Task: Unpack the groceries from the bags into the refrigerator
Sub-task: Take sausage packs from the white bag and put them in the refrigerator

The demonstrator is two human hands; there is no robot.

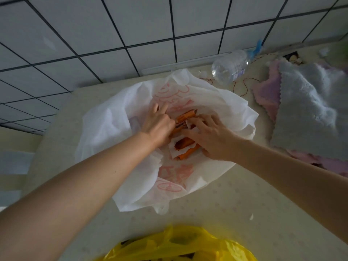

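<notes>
A white plastic bag point(105, 132) with red print lies spread open on the pale counter point(244, 200). Inside it lie several orange carrots point(185, 115) with white paper labels. Both my hands reach into the bag. My left hand point(157, 127) curls its fingers round the upper carrots at their near end. My right hand point(211, 138) lies over the carrots from the right, fingers bent round them and thumb by the lower carrot point(188, 152). A yellow plastic bag point(178, 245) sits at the bottom edge, its contents mostly hidden.
An empty clear plastic bottle point(230, 65) lies on its side behind the white bag. Grey and pink cloths point(305, 108) are piled to the right. A white tiled wall point(131, 31) rises behind the counter; the counter's left edge drops off.
</notes>
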